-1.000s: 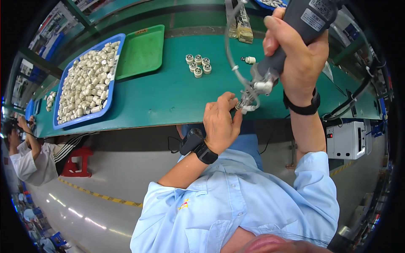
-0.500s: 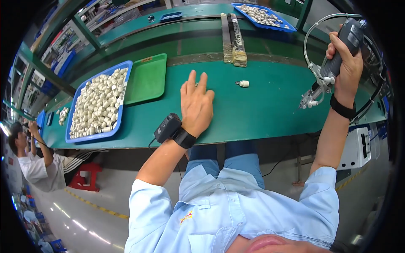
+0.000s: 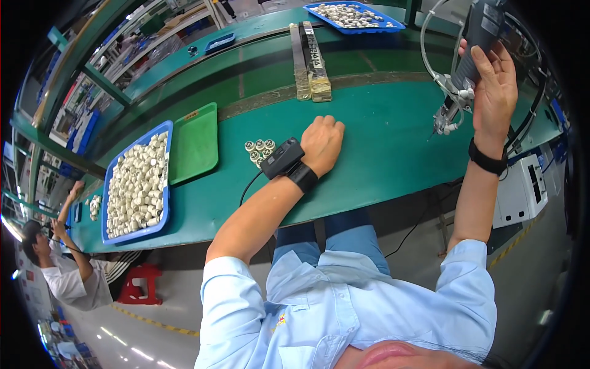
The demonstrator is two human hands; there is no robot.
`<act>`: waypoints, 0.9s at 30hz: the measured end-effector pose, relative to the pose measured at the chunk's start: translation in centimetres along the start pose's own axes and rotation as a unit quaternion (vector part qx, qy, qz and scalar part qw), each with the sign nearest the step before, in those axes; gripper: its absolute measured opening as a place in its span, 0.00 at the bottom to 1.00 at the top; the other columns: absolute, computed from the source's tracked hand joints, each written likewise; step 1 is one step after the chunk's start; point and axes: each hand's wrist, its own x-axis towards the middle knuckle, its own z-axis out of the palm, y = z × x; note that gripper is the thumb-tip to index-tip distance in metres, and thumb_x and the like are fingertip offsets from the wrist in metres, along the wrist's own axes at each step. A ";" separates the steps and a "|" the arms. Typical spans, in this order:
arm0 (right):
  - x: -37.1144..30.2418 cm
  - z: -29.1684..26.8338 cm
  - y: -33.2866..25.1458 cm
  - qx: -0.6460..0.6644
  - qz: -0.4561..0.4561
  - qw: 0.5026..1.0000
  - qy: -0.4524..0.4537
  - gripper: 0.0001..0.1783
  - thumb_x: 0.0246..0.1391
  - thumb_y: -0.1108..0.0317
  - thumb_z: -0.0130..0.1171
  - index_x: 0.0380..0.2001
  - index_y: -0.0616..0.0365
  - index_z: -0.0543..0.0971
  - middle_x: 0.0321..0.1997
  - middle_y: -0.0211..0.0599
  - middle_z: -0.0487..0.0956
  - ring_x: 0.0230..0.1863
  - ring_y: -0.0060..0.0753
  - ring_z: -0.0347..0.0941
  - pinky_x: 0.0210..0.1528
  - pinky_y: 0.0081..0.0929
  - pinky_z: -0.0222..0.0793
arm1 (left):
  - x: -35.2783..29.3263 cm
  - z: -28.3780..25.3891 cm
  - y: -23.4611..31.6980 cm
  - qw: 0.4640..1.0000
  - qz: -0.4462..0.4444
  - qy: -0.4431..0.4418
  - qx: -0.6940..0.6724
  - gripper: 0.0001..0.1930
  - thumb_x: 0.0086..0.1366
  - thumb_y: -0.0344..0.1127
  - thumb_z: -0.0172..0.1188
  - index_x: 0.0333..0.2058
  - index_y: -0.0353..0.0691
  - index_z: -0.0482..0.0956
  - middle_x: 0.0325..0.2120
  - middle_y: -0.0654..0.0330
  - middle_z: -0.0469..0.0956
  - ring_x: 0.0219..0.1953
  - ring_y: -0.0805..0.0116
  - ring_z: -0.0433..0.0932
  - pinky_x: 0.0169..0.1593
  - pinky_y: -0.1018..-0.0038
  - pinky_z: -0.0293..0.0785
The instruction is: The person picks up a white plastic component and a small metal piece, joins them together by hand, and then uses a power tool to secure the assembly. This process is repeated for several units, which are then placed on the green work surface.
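Note:
My left hand [image 3: 322, 144] is closed over the green table top [image 3: 387, 147], fingers curled down and their tips hidden. Whatever lies under them cannot be seen. Several small white cylindrical parts [image 3: 259, 146] stand grouped beside that wrist, with dark and metal ends facing up; the wrist device [image 3: 283, 157] covers some of them. Raised at the right, my right hand [image 3: 496, 92] grips a dark grey power screwdriver [image 3: 482, 27]. The tool's metal nozzle [image 3: 445, 117] points down above the table, and a clear hose [image 3: 425, 52] runs along it.
A blue tray [image 3: 168, 187] heaped with white parts stands at the left, against a green tray [image 3: 195, 141]. Two taped bars [image 3: 316, 67] lie at the back near another blue tray [image 3: 393, 28] of parts. A person [image 3: 80, 277] sits at far left.
My left hand has moved right from the grouped parts to where a single white part lay, and its fingers have curled; that part is now out of sight. The view has turned slightly.

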 end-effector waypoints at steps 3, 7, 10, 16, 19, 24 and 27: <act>-3.8 2.7 -0.9 -0.003 -0.065 0.996 0.067 0.27 0.53 0.71 0.71 0.53 0.67 0.71 0.52 0.45 0.78 0.52 0.33 0.77 0.56 0.24 0.72 | -2.1 -2.4 0.3 0.987 -0.072 0.017 -0.141 0.16 0.57 0.23 0.62 0.45 0.34 0.79 0.39 0.50 0.80 0.39 0.53 0.79 0.41 0.64 0.78; -12.5 2.6 -3.0 -0.193 -0.201 0.952 -0.124 0.26 0.49 0.76 0.70 0.51 0.66 0.74 0.53 0.45 0.75 0.54 0.39 0.73 0.55 0.33 0.71 | -4.3 -6.0 2.8 0.730 -0.256 0.015 -0.633 0.10 0.67 0.32 0.63 0.43 0.30 0.80 0.36 0.55 0.82 0.34 0.65 0.83 0.36 0.73 0.83; -17.3 5.1 -3.8 -0.165 -0.075 0.954 -0.239 0.25 0.45 0.74 0.73 0.48 0.61 0.77 0.48 0.44 0.76 0.48 0.38 0.74 0.50 0.31 0.72 | -6.5 -8.5 3.8 0.632 -0.267 0.008 -0.728 0.12 0.69 0.34 0.62 0.44 0.30 0.80 0.36 0.57 0.82 0.34 0.69 0.84 0.35 0.76 0.83; -21.2 7.6 -2.9 -0.078 0.046 0.959 -0.269 0.21 0.48 0.76 0.71 0.47 0.60 0.78 0.45 0.41 0.78 0.40 0.34 0.76 0.43 0.27 0.73 | -10.8 -7.6 4.6 0.548 -0.251 0.025 -0.798 0.14 0.70 0.35 0.61 0.48 0.31 0.80 0.36 0.59 0.82 0.34 0.72 0.83 0.36 0.77 0.84; -21.6 7.6 -2.2 -0.068 0.045 0.950 -0.300 0.14 0.53 0.80 0.66 0.43 0.62 0.80 0.40 0.38 0.80 0.36 0.28 0.77 0.38 0.23 0.73 | -11.7 -8.0 5.2 0.515 -0.285 0.015 -0.808 0.14 0.68 0.29 0.63 0.50 0.32 0.80 0.36 0.60 0.81 0.33 0.73 0.83 0.36 0.79 0.83; -22.0 7.9 -2.3 0.007 0.208 0.938 -0.276 0.07 0.56 0.82 0.63 0.39 0.65 0.82 0.36 0.37 0.81 0.37 0.25 0.78 0.38 0.21 0.75 | -13.1 -6.9 6.1 0.630 -0.168 0.137 -0.745 0.15 0.64 0.21 0.65 0.49 0.31 0.79 0.40 0.58 0.79 0.36 0.74 0.82 0.39 0.79 0.82; -22.4 8.7 -3.0 0.177 0.388 0.880 -0.207 0.05 0.57 0.81 0.64 0.37 0.68 0.82 0.34 0.36 0.81 0.38 0.23 0.79 0.39 0.21 0.78 | -13.5 -6.6 5.8 0.796 -0.154 0.154 -0.564 0.20 0.58 0.16 0.68 0.49 0.29 0.77 0.41 0.59 0.77 0.34 0.78 0.81 0.39 0.82 0.81</act>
